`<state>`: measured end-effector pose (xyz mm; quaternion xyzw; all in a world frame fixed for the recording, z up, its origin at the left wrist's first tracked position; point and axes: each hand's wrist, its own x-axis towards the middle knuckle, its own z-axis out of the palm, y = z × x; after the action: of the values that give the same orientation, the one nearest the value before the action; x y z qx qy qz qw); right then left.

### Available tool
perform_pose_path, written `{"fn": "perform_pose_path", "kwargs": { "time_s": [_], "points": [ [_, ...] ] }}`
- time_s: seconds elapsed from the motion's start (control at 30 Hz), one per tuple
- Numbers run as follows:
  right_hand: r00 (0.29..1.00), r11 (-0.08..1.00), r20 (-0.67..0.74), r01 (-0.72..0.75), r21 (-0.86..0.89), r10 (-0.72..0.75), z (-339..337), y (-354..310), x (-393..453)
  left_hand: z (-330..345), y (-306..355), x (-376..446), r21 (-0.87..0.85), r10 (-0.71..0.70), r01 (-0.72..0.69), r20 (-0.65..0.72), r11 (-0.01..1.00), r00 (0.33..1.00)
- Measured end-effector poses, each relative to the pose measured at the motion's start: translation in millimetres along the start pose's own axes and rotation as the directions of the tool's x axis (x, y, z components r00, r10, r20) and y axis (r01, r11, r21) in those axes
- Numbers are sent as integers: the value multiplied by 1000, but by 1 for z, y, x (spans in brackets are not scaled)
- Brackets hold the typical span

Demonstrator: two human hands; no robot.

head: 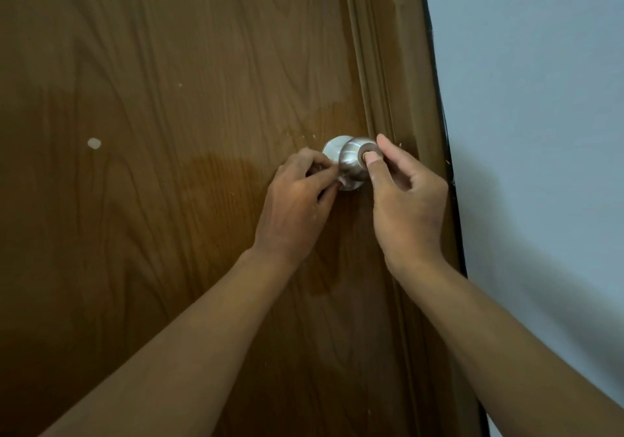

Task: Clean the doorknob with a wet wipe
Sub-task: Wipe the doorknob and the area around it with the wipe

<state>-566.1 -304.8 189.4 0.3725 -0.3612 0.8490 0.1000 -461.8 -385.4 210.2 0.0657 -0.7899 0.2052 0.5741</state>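
Doorknob (353, 163): brushed metal, on brown wood-grain door (169, 132), near its right edge beside frame (398, 98).
Wet wipe (343, 184): small white scrap, pressed to knob's lower left.
Left hand (297, 200): fingers curled, pinching wipe.
Right hand (405, 196): thumb on knob face, fingers closed round right side.
Wall (540, 132): pale, far right.

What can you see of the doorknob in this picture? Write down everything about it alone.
The doorknob is a round, brushed silver metal knob on a round plate, mounted on the brown wooden door near its right edge. The right hand holds it, thumb pressed on its front centre. The left hand pinches a small pale wipe against its lower left base.
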Motion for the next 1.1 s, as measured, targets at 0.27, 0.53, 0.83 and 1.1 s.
{"fn": "perform_pose_path", "kwargs": {
  "time_s": [0.27, 0.53, 0.83, 1.1],
  "points": [
    [999, 997, 37, -13, 79, 10, -3, 4, 6, -1, 2, 18, -22, -64, 62, -140, 998, 988],
    [995, 981, 53, -92, 173, 84, -5, 1, 6, 0, 14, -3, -74, -109, 104, -56, 992, 993],
    [981, 959, 109, -181, 219, 160, -11, -3, 8, 9, 33, -4, -78, -233, 229, -39, 970, 972],
    [983, 963, 102, -171, 209, 152, -11, -3, 8, 10, 37, -5, 62, -237, 239, -41, 969, 971]
  ]
}}
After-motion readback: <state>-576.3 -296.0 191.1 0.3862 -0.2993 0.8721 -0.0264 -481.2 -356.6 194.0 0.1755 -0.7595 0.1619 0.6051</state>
